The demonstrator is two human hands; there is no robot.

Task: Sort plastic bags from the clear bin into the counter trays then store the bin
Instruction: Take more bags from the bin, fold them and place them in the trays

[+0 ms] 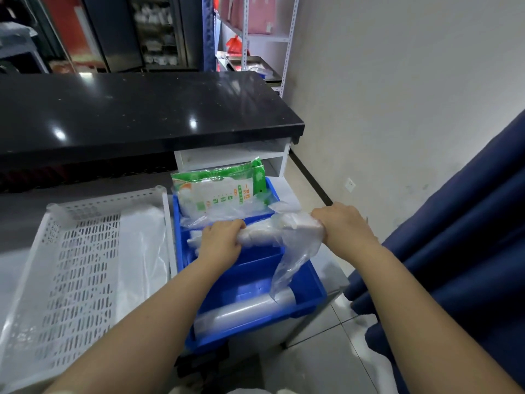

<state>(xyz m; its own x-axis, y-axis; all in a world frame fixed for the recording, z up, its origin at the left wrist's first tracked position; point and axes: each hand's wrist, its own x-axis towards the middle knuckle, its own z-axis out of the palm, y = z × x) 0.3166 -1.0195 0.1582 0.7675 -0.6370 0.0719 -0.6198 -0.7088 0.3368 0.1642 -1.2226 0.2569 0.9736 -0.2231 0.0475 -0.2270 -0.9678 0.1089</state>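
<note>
While both hands were down over the blue divided tray (309, 282), gripped one bundle of clear plastic bags (279, 230) between them. Left hand (220, 243) clamped on the bundle's left end, fingers curled over the top. Right hand (342, 223) clamped on the right end, knuckles up. Hands well apart, bundle stretched between them over the tray's middle compartment. Loose clear film (292, 265) hung from the bundle's right side, trailing down toward the near compartment.

Near compartment held a roll of clear bags (244, 312), lying flat along the front wall. Far compartment held a green-and-white printed pack (218, 191), standing tilted against the back, with crumpled clear plastic in front of it. More folded clear bags sat in the middle compartment, mostly hidden under the left hand.

White perforated tray (79, 265) sat just left of the blue one, sides touching or nearly so; couldn't tell which. Flat clear sheet stack (142, 251) lay along its right side; rest of its floor showed bare slots.

Black counter top (136, 115) ran behind both trays, white open shelf (233, 156) under its right end. Dark blue curtain (454, 223) hung at right. Metal shelving (267, 38) against the far wall, contents blurred. Couldn't make out the clear bin.
</note>
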